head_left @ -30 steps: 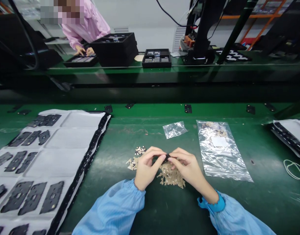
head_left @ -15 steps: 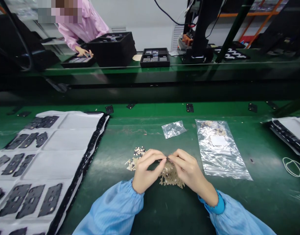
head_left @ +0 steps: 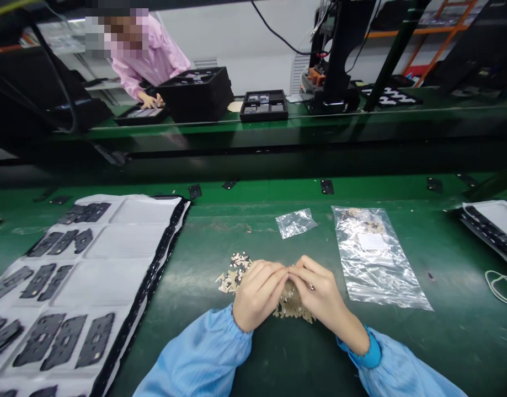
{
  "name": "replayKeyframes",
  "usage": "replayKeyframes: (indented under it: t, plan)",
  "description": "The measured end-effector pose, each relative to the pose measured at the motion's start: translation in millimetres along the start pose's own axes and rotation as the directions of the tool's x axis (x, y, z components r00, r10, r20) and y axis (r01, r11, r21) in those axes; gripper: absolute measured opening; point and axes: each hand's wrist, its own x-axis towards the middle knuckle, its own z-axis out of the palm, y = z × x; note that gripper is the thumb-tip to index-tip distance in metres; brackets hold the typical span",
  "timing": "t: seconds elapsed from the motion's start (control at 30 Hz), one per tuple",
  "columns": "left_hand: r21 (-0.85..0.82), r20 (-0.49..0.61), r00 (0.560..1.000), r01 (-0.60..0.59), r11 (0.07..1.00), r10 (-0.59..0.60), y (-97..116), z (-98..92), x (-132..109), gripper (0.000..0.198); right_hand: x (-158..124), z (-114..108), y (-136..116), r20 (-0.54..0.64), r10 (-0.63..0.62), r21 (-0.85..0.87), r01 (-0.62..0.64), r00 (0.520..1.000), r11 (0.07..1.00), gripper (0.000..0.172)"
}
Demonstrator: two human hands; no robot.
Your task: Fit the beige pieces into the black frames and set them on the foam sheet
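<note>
My left hand and my right hand meet fingertip to fingertip over the green table. Both are pinched closed, and whatever small piece lies between the fingertips is hidden. Directly beneath them is a heap of small tan flat pieces, partly covered by my hands. Left of it, a smaller pile of tan and dark pieces reaches up to my left hand. A small clear plastic bag lies beyond my fingers. To the right is a larger clear bag with tan pieces and a white label inside.
At left, a white compartment tray holds several black plates. Another tray and a pale rubber band lie at right. Across the bench, a person in pink works beside black boxes.
My fingertips have drawn closer together, and my left fingers now curl over more, covering the dark bit seen between them before. The whole view has shifted slightly.
</note>
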Motion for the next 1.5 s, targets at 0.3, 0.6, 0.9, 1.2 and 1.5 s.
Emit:
replayKeyframes:
  t: [0.3,0.6,0.9,1.2,1.5]
  plan:
    - [-0.185,0.098,0.969,0.243,0.952,-0.228,16,0.4,9,0.049,2,1,-7,-0.109,0.127,0.163,-0.108,0.986,0.981,0.018]
    - [-0.701,0.372,0.579,0.687,0.189,-0.725,-14,8.1,31,0.042,-9,-3,9,-0.008,-0.332,-0.290,0.316,0.943,0.903,0.050]
    - [-0.328,0.081,0.621,0.755,0.567,-0.780,-132,45.0,155,0.041,0,-10,12,-0.028,-0.176,-0.488,0.140,0.984,0.862,0.054]
    - [0.101,-0.208,0.423,0.906,0.411,-0.882,-217,9.3,179,0.035,-1,-8,26,-0.025,-0.314,-0.552,0.249,0.949,0.796,0.040]
    - [0.237,0.027,0.385,0.894,0.380,-0.923,-245,4.0,179,0.032,0,-5,27,-0.047,-0.310,-0.542,0.237,0.950,0.806,0.033]
